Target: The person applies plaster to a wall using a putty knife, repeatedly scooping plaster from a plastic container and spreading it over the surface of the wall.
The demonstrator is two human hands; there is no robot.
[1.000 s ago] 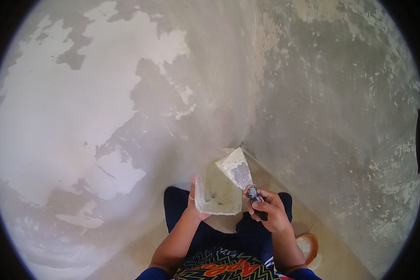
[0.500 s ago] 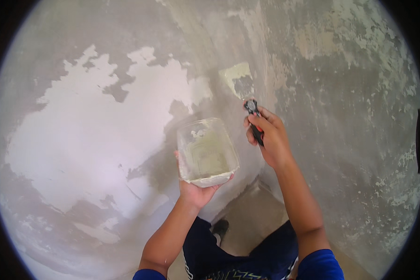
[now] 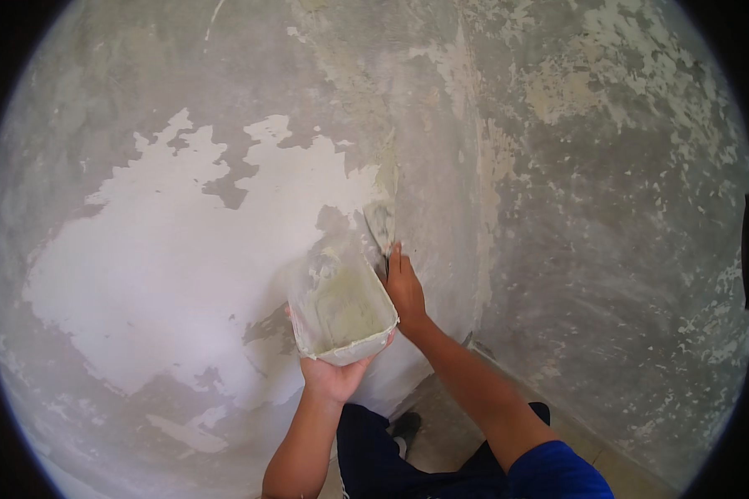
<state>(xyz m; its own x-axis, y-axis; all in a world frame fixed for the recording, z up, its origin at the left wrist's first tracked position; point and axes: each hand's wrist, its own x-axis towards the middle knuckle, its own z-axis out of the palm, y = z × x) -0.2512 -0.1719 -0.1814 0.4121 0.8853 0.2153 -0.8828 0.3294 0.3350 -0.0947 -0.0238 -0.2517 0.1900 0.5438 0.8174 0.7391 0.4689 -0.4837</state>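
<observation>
My left hand (image 3: 334, 378) grips a pale plastic tub (image 3: 341, 308) from below, its inside smeared with greenish filler. Just right of the tub, my right hand (image 3: 404, 287) holds a putty knife (image 3: 379, 218), its smeared blade against the plastered wall (image 3: 166, 274) in front of me. The knife's handle is mostly hidden by my fingers and the tub. Pale greenish filler (image 3: 384, 158) streaks the wall above the blade, beside a large irregular white patch.
A second mottled grey wall (image 3: 616, 233) meets the first at a corner right of my hands. My dark-trousered legs and one shoe (image 3: 408, 432) are below, on a tiled floor (image 3: 603, 461) along the foot of the walls.
The tub rose from low near my lap, then shifted slightly left and down. The knife swung up from the tub toward the wall, then moved left and down to beside the tub.
</observation>
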